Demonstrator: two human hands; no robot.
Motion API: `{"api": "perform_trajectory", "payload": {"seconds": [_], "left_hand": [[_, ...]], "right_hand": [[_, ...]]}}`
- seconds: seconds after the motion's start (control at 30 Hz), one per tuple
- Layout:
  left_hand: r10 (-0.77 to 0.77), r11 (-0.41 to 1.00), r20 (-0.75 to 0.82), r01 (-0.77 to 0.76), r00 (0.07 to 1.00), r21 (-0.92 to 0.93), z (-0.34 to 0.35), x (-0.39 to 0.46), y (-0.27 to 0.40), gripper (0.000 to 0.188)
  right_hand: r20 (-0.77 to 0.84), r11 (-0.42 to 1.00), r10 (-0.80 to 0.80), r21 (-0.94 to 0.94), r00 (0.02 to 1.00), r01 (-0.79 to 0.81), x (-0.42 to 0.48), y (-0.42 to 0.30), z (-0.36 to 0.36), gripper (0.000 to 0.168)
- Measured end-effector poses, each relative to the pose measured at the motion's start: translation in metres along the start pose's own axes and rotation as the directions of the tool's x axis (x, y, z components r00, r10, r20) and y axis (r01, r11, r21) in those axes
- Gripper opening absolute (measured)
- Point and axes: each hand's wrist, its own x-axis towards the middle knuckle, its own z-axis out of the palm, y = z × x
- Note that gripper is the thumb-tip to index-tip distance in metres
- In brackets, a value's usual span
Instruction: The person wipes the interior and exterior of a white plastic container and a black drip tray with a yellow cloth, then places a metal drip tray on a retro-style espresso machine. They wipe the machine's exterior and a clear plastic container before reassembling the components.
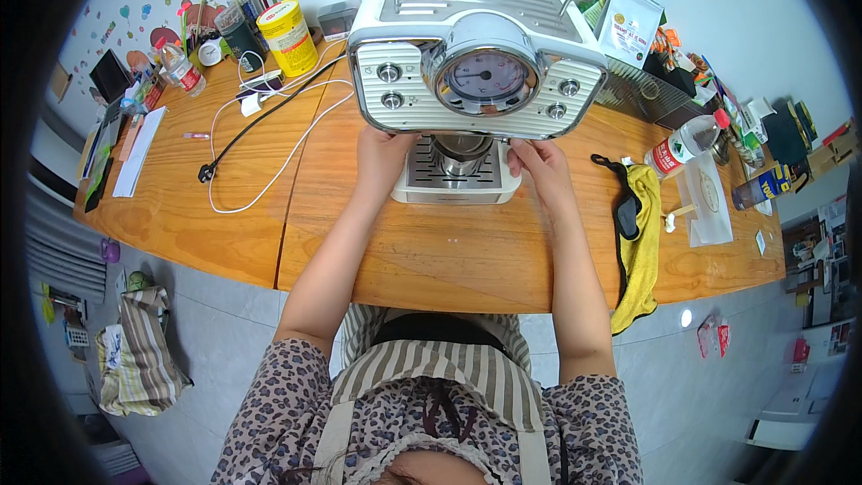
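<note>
A white espresso machine (397,60) with a round chrome-rimmed gauge (485,77) and several knobs stands before me on the wooden table. Under its head a round metal vessel (462,156) rests on the slotted metal drip tray (421,172). At the left of the tray is my left hand (388,151), its fingertips hidden beneath the machine's head. My right hand (537,163) is at the right side, thumb and fingers close together by the head's lower edge. Whether either hand grips a part of the machine cannot be made out.
White and black cables (259,118) lie left of the machine, near a yellow canister (288,37). At the right, a yellow cloth (640,249) hangs over the table's front edge beside a plastic bottle (687,141). A coffee bag (626,23) stands behind, near a spray can (761,187).
</note>
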Motion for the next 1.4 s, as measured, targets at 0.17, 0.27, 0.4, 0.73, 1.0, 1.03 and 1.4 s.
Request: {"api": "perform_trajectory", "payload": {"seconds": [0.17,0.27,0.4,0.73,1.0,1.03,1.4], "left_hand": [[-0.014,0.998,0.008,0.013,1.0,0.057,-0.002,-0.002,-0.002,0.011],[-0.049,0.998,0.019,0.048,0.999,0.047,-0.001,-0.004,-0.006,0.012],[-0.033,0.999,0.008,0.033,0.999,0.01,-0.001,-0.007,-0.008,0.013],[0.038,0.987,0.171,-0.064,0.985,0.15,-0.013,-0.004,0.003,0.023],[-0.179,0.827,0.54,-0.171,0.823,0.535,-0.064,0.014,-0.007,0.094],[-0.281,0.815,0.606,-0.148,0.744,0.56,-0.066,0.015,-0.003,0.101],[-0.148,0.857,0.57,-0.183,0.808,0.482,-0.073,-0.012,-0.019,0.118]], "right_hand": [[-0.018,1.0,0.011,-0.024,1.0,-0.012,0.001,0.002,-0.001,0.012],[-0.039,1.0,0.008,-0.011,0.999,-0.008,0.001,0.003,0.001,0.012],[-0.042,1.0,0.004,-0.001,0.999,-0.004,0.002,0.006,0.001,0.013],[-0.08,0.969,0.018,0.245,0.997,0.002,-0.004,0.002,-0.009,0.017],[0.251,0.948,0.237,-0.271,0.938,-0.167,-0.018,-0.018,-0.045,0.083],[0.229,0.9,0.286,-0.397,0.93,-0.179,-0.02,-0.009,-0.05,0.098],[0.277,0.724,0.085,-0.677,0.957,0.132,-0.016,0.002,-0.031,0.085]]}}
